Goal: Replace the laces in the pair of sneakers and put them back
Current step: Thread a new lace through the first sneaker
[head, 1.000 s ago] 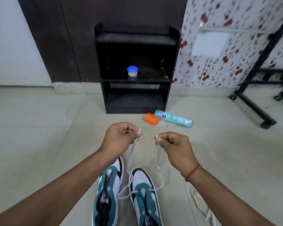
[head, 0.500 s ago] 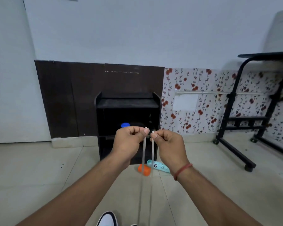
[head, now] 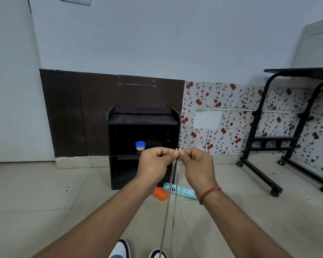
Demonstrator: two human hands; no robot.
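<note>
Both forearms extended forward at mid-frame. The left hand [head: 154,165] was curled, with thumb and forefinger pinching one end of the white lace [head: 168,205]. The right hand [head: 198,166] was curled likewise and pinched the other end. The two tips stood side by side, touching or nearly so, in front of the black shelf unit [head: 144,127]. Both lace strands ran taut and nearly parallel down to the sneakers [head: 120,249] at the bottom edge. Only the white toes with dark trim were visible; the rest was cut off. The eyelets could not be seen.
</note>
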